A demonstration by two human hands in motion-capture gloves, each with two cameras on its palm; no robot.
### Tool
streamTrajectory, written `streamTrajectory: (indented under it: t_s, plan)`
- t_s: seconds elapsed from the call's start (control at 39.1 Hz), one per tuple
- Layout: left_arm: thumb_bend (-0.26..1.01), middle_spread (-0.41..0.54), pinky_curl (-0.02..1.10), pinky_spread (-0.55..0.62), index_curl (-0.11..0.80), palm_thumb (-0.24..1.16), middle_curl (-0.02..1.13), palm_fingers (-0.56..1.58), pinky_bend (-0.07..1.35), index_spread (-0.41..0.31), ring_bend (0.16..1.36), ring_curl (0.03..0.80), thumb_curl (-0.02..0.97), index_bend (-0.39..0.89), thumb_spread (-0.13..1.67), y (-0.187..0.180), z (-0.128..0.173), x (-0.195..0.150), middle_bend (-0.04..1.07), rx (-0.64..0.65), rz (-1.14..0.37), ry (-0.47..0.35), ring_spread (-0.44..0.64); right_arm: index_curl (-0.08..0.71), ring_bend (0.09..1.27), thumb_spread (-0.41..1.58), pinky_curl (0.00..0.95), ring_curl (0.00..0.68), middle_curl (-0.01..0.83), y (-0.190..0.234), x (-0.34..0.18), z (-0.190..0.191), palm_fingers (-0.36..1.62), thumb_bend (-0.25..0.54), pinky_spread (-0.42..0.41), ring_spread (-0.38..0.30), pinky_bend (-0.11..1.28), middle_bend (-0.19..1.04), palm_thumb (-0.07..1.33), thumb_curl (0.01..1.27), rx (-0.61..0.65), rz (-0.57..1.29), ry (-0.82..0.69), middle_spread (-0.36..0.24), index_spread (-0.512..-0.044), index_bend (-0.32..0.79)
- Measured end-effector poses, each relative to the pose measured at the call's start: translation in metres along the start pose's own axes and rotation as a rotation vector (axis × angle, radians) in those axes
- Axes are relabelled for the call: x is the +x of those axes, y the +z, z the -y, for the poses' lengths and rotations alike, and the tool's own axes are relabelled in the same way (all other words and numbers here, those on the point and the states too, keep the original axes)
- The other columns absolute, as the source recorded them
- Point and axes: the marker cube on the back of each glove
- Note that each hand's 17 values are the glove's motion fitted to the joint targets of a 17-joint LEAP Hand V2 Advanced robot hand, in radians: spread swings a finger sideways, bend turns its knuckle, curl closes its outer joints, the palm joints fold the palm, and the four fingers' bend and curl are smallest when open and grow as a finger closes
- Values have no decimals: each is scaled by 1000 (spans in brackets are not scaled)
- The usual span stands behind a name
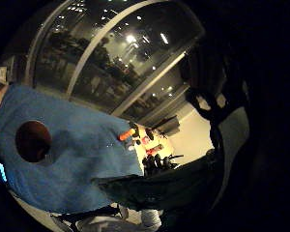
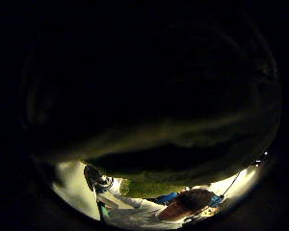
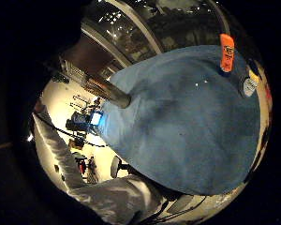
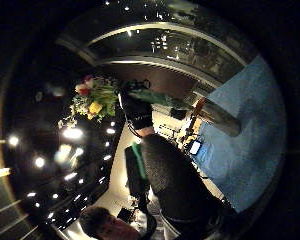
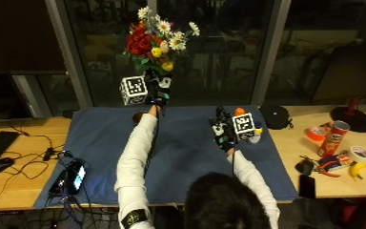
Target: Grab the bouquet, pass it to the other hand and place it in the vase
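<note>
My left hand [image 5: 152,94] is raised above the far edge of the blue cloth [image 5: 183,157] and grips the stems of the bouquet [image 5: 154,40], whose red, white and yellow flowers point upward. The right thumb side palm view shows that hand [image 4: 136,112] curled around the green stems below the flowers [image 4: 92,102]. The brown vase [image 5: 138,116] stands on the cloth just behind my left forearm; its round mouth [image 1: 33,140] shows from above. My right hand [image 5: 224,134] hovers over the cloth's middle right, holding nothing, fingers relaxed.
An orange bottle [image 5: 238,112] and a small white bottle [image 5: 256,137] stand by my right hand. To the right lie a black pouch [image 5: 275,116], a red can [image 5: 337,137], tape rolls [image 5: 359,153] and a banana [image 5: 359,169]. A phone [image 5: 75,175] lies at the cloth's left corner.
</note>
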Motion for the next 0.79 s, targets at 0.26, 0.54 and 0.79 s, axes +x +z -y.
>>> streamTrajectory:
  t_s: [0.26, 0.54, 0.79]
  plan:
    - [-29, -316, 444, -356, 533, 1012, 568, 1264, 588, -303, 699, 463, 754, 287, 160, -34, 36, -25, 513, 77, 71, -15, -359, 266, 456, 1060, 365, 333, 365, -8, -1, 2, 74, -51, 90, -6, 542, 191, 168, 383, 6, -3, 190, -68, -382, 72]
    - [-32, -316, 442, -357, 565, 1004, 575, 1261, 573, -305, 675, 467, 774, 260, 160, -56, 54, -82, 501, 128, 110, -97, -358, 231, 474, 1056, 357, 326, 357, -4, 29, 8, 73, -30, 98, 2, 544, 197, 144, 342, 5, -43, 253, -55, -387, 123]
    - [-67, -311, 448, -368, 574, 943, 575, 1245, 589, -297, 654, 466, 775, 198, 196, -69, 49, -149, 476, 42, 143, -135, -356, 232, 467, 1051, 346, 319, 353, 10, 60, 8, 88, -26, 100, 5, 521, 194, 144, 321, -45, -19, 276, -51, -384, 137]
